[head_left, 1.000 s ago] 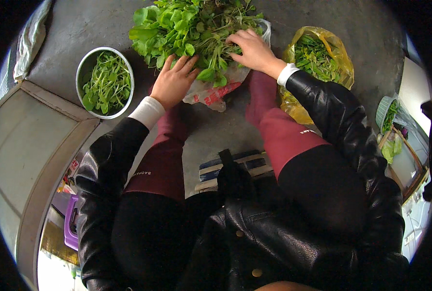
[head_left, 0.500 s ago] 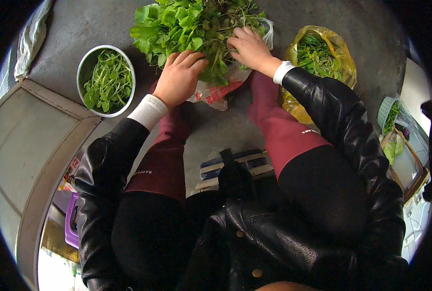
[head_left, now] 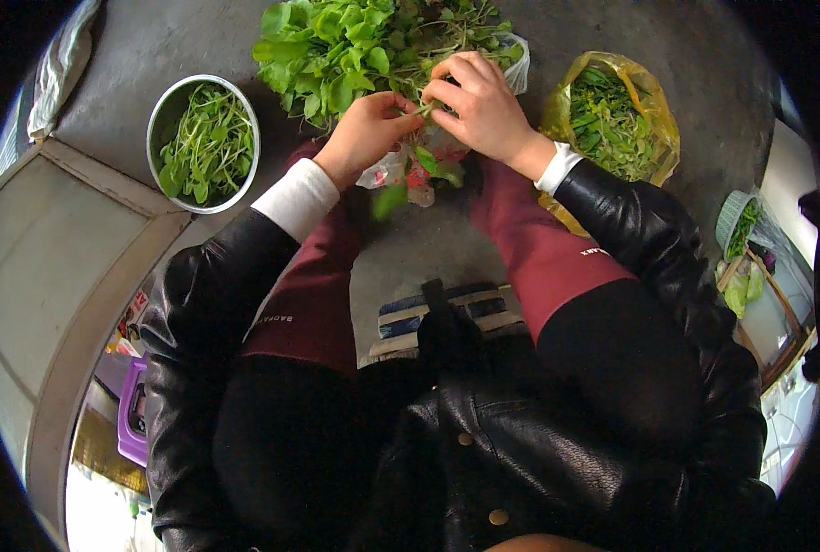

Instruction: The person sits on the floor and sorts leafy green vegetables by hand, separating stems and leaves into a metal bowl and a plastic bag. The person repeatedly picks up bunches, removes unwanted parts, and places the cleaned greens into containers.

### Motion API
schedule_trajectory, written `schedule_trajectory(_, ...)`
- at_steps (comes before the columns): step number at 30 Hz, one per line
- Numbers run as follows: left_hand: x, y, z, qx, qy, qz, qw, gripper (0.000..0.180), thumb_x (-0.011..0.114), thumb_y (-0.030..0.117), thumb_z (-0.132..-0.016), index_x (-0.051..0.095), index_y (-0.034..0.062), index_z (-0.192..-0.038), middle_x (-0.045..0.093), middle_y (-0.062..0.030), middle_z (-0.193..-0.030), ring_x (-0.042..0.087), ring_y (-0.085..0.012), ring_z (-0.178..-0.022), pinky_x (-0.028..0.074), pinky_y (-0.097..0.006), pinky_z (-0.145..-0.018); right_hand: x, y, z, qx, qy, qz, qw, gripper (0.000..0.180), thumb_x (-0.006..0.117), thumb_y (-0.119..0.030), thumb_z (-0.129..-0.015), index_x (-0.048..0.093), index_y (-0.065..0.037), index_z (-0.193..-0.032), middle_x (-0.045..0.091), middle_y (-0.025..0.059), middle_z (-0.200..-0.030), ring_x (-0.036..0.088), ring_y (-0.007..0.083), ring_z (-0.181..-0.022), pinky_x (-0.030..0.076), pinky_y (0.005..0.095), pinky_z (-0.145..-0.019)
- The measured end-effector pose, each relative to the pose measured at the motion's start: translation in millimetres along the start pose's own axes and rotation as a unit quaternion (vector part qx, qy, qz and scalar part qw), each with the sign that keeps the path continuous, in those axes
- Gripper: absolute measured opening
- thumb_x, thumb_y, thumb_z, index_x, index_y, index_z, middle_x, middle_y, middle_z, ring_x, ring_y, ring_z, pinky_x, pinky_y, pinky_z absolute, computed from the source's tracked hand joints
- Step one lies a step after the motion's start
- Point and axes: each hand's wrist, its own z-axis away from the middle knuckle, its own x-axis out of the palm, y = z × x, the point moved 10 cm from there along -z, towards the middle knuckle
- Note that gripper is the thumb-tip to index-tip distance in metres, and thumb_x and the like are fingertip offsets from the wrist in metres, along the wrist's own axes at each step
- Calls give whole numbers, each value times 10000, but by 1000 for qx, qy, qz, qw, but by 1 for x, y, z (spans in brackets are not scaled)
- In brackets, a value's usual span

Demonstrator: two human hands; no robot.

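We lost the leafy heap (head_left: pixel 355 46) past the top edge, stems hidden under our fingers (head_left: pixel 447 78), falling leaf (head_left: pixel 389 200) blurred.

Soft, even daylight fills the scene, brightest on the far concrete floor (head_left: pixel 667 37) and leafy greens (head_left: pixel 355 46). The near black jacket (head_left: pixel 557 460) sits dim with faint sheen. Fisheye bending curves the edges into a black rim; focus is fairly sharp centrally.

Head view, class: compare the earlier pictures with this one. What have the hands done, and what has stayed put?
The left hand and right hand have drawn together at the near edge of the pile of leafy greens, both now pinching one stem. The metal bowl of greens and yellow bag are unmoved.
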Motion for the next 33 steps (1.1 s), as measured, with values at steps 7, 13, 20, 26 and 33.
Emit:
schedule_trajectory(7,-20,-17,11,-5,6,-16,1000,207,616,212,-991,620,16,-1061,629,-3,-903,576,-81,-779,478,-251,-676,-13,14,13,-27,18,-6,999,230,739,-118,-788,755,-152,-1015,648,27,-1208,564,268,-1148,458,402,-979)
schedule_trajectory(13,-60,12,40,117,139,-244,953,177,570,165,-981,601,12,-1063,665,-100,-877,636,-205,-741,505,-323,-671,-42,39,27,19,46,14,999,233,719,-177,-846,770,-183,-1073,682,29,-1213,610,256,-1095,488,376,-952)
schedule_trajectory(20,-74,-12,76,-84,34,63,994,173,513,243,-1046,571,94,-980,427,71,-674,328,-33,-504,239,-219,-430,-24,121,46,307,101,-208,923,176,689,-204,-929,773,-132,-1066,746,66,-936,706,225,-840,545,310,-761)
schedule_trajectory(26,-45,12,109,-120,-124,277,945,211,478,275,-1066,585,108,-993,443,60,-675,270,-21,-486,181,-201,-429,-43,77,13,191,35,-81,978,345,685,-129,-902,690,-104,-1246,669,99,-1053,654,238,-969,512,312,-872)
schedule_trajectory(33,-21,61,103,-52,-163,254,952,220,476,270,-1076,572,88,-998,559,20,-728,306,1,-483,187,-182,-424,-23,-16,-10,154,-147,-393,895,253,689,-112,-914,702,-38,-1156,659,41,-958,635,136,-874,519,287,-788)
